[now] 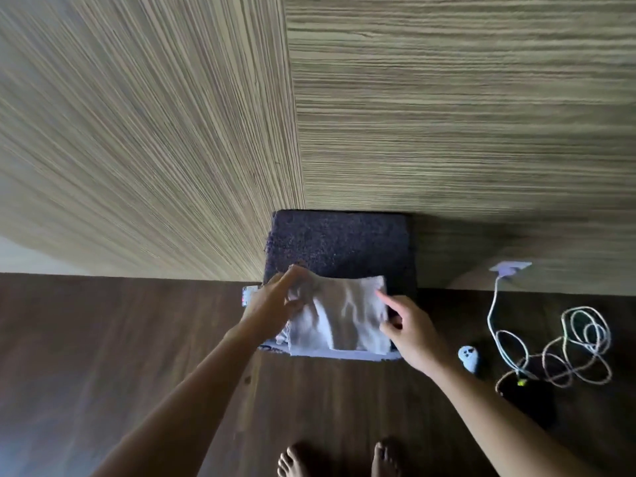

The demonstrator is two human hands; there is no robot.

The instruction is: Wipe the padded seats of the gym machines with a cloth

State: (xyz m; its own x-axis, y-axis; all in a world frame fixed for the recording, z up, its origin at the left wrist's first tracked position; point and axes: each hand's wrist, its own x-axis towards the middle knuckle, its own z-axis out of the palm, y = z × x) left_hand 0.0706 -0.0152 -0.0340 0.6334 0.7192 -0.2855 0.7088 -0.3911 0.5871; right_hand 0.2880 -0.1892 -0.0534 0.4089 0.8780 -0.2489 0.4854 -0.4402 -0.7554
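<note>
A light grey cloth (340, 315) lies spread on the near half of a dark padded seat (339, 242) that stands against a wood-grain wall. My left hand (275, 301) grips the cloth's left edge, fingers curled into the fabric. My right hand (413, 332) is at the cloth's right edge, thumb and curled fingers pinching the fabric while the index finger points across its top. The frame is slightly blurred.
The wood-grain wall (447, 115) rises behind the seat. On the dark wooden floor (120, 339) to the right lie a coiled white cable (568, 342) plugged into a wall socket (509, 268), a small white object (468, 358) and a black device (526, 397). My bare feet (340, 459) stand below.
</note>
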